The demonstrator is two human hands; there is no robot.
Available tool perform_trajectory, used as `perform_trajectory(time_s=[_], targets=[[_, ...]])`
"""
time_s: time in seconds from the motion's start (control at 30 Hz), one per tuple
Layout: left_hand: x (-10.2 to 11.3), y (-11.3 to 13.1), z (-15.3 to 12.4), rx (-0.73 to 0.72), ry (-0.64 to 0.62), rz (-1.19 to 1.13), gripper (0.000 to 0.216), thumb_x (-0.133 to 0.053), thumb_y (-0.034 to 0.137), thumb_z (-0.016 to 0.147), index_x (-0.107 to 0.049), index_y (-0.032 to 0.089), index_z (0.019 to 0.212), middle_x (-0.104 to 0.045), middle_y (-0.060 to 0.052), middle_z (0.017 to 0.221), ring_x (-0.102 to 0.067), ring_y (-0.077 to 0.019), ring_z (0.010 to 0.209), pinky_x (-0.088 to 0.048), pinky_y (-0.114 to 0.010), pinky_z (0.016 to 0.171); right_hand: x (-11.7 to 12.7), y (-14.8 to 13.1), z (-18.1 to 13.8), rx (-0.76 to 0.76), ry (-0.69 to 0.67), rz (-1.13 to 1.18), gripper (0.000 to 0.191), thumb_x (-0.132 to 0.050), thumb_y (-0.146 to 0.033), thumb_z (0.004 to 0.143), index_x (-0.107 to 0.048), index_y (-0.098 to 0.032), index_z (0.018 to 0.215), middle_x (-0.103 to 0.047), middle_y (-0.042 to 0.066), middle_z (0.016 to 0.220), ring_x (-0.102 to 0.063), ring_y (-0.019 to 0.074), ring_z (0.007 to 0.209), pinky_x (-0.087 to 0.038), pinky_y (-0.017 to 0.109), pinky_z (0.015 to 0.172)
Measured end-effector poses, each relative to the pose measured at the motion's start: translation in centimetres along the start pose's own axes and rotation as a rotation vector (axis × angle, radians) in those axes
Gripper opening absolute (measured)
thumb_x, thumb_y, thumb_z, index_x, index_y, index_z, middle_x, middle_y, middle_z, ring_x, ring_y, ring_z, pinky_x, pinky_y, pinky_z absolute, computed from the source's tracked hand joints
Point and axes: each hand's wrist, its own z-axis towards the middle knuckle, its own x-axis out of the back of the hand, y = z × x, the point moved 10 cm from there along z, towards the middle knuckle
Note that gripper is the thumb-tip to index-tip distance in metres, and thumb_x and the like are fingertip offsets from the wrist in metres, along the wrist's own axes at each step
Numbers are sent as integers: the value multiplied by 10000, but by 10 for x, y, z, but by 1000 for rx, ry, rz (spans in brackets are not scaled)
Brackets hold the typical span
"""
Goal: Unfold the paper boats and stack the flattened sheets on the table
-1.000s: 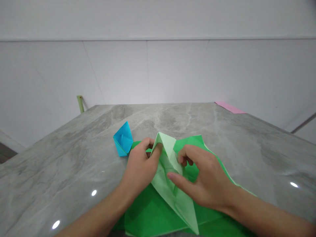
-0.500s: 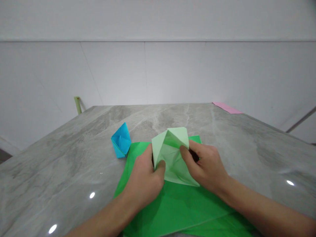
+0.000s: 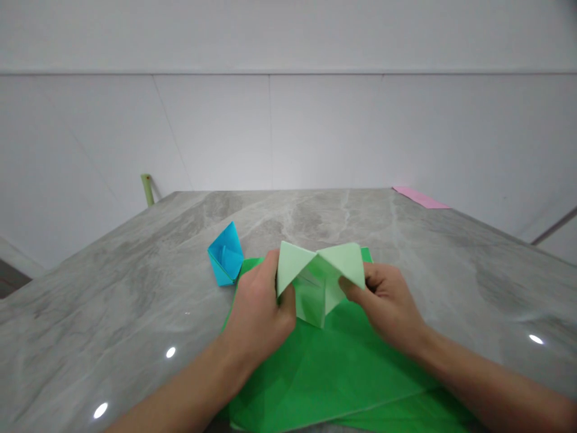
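Between my two hands is a light green folded paper (image 3: 345, 258), raised above dark green sheets. Its top edge dips in the middle between two folded flaps, and a pointed part hangs below. My left hand (image 3: 264, 307) pinches the left flap, its thumb in front and the fingers mostly hidden behind. My right hand (image 3: 383, 297) grips the right flap, thumb tucked on the inner side. Beneath them lie the dark green paper sheets (image 3: 333, 379), overlapping on the table. A blue folded paper piece (image 3: 226, 255) stands just past their far left corner.
The grey marbled table (image 3: 180, 240) reaches back to a white wall (image 3: 315, 132). A flat pink paper strip (image 3: 421, 197) lies at the far right edge. Beyond the far left edge a light green stick-like object (image 3: 147, 190) stands near the wall.
The light green paper has been spread wider, its two flaps now apart and its lower part narrowed to a point. My right hand has moved slightly right. The view has shifted a little.
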Motion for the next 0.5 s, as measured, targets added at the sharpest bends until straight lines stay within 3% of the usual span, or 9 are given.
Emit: perform_trajectory(time_s=[0.13,0.27,0.37,0.43,0.5], targets=[[4,0,5,42,-14,-74,101,-502,119,801,-545,209,822,-615,6,732,-583,-170,675,-425,-281,617,2,16,7,-106,-40,310,381,-538,-349,731,-297,-225,464,-235,-58,459,-213,73,429,-177,234,418],[-17,-19,4,315,-216,-423,102,-531,244,801,-598,193,743,-592,5,650,-556,-155,556,-435,-262,499,3,35,16,-231,-78,506,343,-556,-324,651,-305,-231,436,-239,-72,415,-200,62,373,-165,234,385],[-37,-28,-4,503,-377,-630,116,-574,272,724,-595,183,652,-564,7,549,-511,-135,441,-419,-241,399,0,44,19,-334,-130,471,214,-606,-304,660,-474,-207,523,-449,-40,461,-427,101,408,-325,225,404],[-44,-29,-9,543,-452,-651,97,-595,250,682,-598,177,618,-555,7,522,-480,-115,410,-411,-225,377,-1,40,20,-320,-157,418,115,-666,-278,674,-607,-186,710,-634,3,624,-621,168,593,-482,265,535],[-51,-27,-13,548,-540,-642,96,-602,236,675,-602,174,603,-539,13,515,-445,-96,401,-417,-216,381,-2,33,20,-267,-176,374,190,-703,-279,702,-654,-180,857,-713,31,774,-678,201,724,-540,308,636]])
